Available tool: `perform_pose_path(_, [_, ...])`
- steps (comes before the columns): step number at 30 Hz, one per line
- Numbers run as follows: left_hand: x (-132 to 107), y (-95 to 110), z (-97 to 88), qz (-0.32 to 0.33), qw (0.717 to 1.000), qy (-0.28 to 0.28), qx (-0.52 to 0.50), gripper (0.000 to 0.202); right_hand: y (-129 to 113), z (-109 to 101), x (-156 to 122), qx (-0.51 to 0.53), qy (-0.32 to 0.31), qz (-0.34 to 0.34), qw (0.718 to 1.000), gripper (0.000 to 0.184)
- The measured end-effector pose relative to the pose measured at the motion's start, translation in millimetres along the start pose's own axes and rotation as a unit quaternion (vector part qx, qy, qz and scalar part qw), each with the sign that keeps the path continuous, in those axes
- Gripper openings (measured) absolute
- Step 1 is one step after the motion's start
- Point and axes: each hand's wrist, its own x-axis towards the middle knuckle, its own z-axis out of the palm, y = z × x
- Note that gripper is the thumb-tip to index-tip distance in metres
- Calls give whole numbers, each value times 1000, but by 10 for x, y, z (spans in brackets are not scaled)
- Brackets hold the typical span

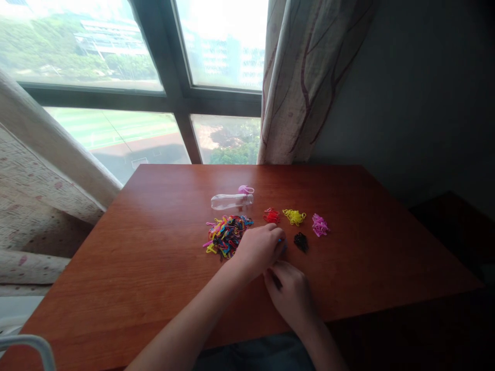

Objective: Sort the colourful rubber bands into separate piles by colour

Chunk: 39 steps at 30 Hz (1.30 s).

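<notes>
My left hand (258,248) reaches over the table with its fingers curled down beside a few blue plastic pieces (284,245); its fingertips are hidden. Just in front of its wrist, my right hand (292,289) has thumb and forefinger pinched together, and I cannot make out anything between them. Left of my left hand lies a mixed heap of small looped plastic pins (226,236) in many colours. Single-colour piles sit to the right: red pins (271,215), yellow pins (294,217), black pins (300,241) and pink-purple pins (320,225).
A clear plastic bottle (228,202) lies on its side behind the heap, with a pink cap with a loop (246,189) by its neck. The brown wooden table (154,257) meets a window (178,98) at the back. Curtains (297,77) hang on both sides.
</notes>
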Motion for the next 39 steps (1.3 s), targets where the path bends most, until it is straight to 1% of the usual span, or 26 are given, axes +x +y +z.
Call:
perform_pose_path(3, [-2,-54,26,-10,1000,-2,12,18,-10,-11,11,17,-7,6,1000,19])
perform_pose_path(9, [-85,-119,22,-21,999,-3,24,18,-34,-30,10,16,-16,12,1000,19])
perform_pose_path(22, [-108,-112,-18,-55,999,1,-1,14,-31,-30,12,33,-21,22,999,18])
perform_pose_path(31, [-142,-114,-54,-111,993,-11,40,19,-34,-33,26,57,-20,21,998,20])
perform_pose_path(39, [-127,-110,-60,-99,991,-42,77,23,-42,-44,18,54,-25,29,998,19])
